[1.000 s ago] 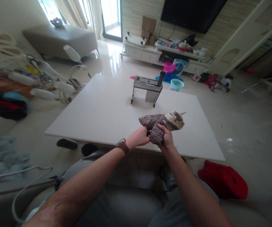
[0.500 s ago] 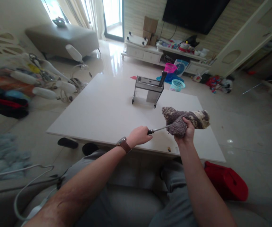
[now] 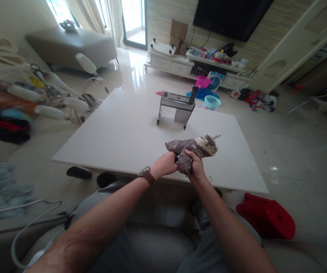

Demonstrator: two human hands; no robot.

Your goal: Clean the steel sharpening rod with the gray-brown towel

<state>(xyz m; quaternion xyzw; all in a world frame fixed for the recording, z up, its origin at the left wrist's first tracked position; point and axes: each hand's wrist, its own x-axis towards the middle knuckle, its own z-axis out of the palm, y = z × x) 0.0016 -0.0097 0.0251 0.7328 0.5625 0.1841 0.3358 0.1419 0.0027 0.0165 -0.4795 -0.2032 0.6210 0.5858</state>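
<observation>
My left hand (image 3: 166,165), with a watch on its wrist, is closed round the black handle of a sharpening steel (image 3: 217,136). Most of its metal rod is wrapped in a brown and cream fluffy cloth (image 3: 185,163), and only the tip pokes out at the cloth's right end. My right hand (image 3: 196,166) grips the cloth around the rod, close beside my left hand. Both hands are above the front part of the white table (image 3: 109,132). Beyond them stands a knife holder (image 3: 176,108) with one black-handled knife (image 3: 193,94) upright in its right side.
Past the table's far edge are a light blue basket (image 3: 211,101) and a pink basket (image 3: 203,81). A red object (image 3: 267,216) lies beside my right leg. At left stands a lamp with several white shades (image 3: 49,112).
My right hand has slid the cloth left along the rod up to the handle. The rod's tip now shows past the cloth's right end; my left hand has barely moved.
</observation>
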